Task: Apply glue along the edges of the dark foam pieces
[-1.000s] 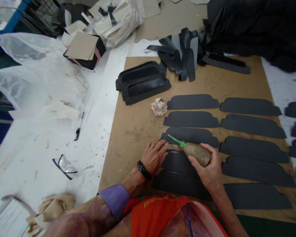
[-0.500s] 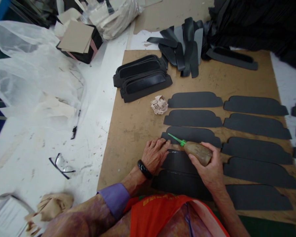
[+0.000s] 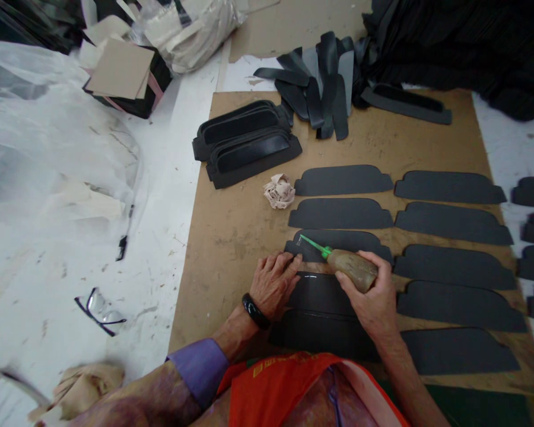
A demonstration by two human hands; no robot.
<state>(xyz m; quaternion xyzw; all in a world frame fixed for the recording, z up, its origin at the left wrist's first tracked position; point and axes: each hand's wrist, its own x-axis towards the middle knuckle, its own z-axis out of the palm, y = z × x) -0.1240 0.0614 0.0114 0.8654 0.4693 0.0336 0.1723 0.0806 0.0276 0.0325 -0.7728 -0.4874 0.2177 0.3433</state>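
Observation:
My right hand (image 3: 374, 290) is wrapped round a brownish glue bottle (image 3: 352, 268) with a thin green nozzle. The nozzle's tip is over the left part of a dark grey shaped panel (image 3: 351, 244), where a small wet, whitish streak shows. My left hand (image 3: 276, 279) lies with fingers stretched out, its fingertips on that panel's lower left edge. Just below, another panel (image 3: 323, 293) bears a shiny line along its top, and a glossy darker panel (image 3: 315, 335) lies nearest me, partly behind my right hand.
More panels (image 3: 454, 219) lie in rows on the brown board (image 3: 231, 237). A crumpled cloth (image 3: 279, 191) sits beside them. Stacked dark pieces (image 3: 253, 148) and loose black strips (image 3: 324, 89) are farther back. Glasses (image 3: 100, 311) and plastic sheeting (image 3: 62, 148) lie on the left.
A whitish wet streak has appeared on the panel under the nozzle. The whole view has shifted slightly; both hands stay in nearly the same place over the panels.

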